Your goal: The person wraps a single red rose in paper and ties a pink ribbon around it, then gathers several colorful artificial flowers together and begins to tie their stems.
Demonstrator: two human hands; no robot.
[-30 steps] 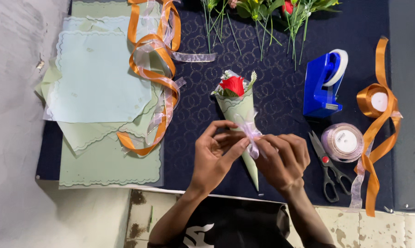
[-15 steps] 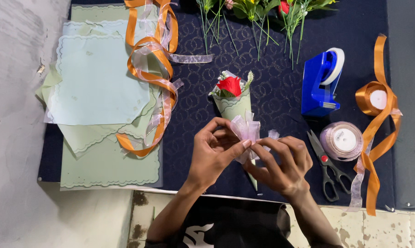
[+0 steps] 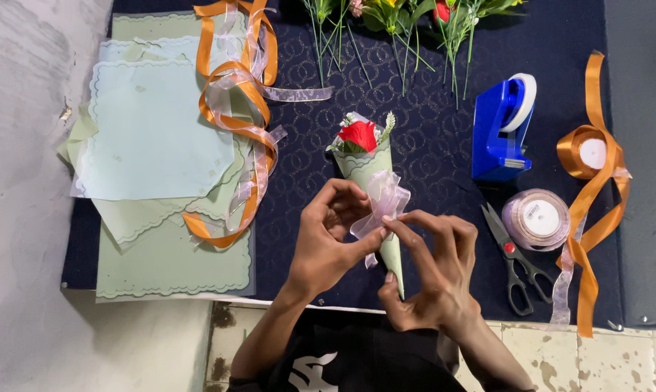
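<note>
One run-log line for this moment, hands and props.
left hand: pinching sheer pink bow | right hand: on bow, holding green paper cone | red flower in cone | scissors beside

Pale green and blue scalloped paper sheets (image 3: 154, 145), stacked, left of frame. Loose orange and sheer ribbon lengths (image 3: 241, 123), coiled over the sheets' right edge. Flower stems (image 3: 400, 36), top centre. Blue tape dispenser (image 3: 503, 129), right of centre. Sheer ribbon spool (image 3: 537, 218) below it, scissors (image 3: 515, 265) just beside. Orange ribbon roll (image 3: 591, 156), far right. Dark patterned cloth (image 3: 429, 167) beneath all.
</note>
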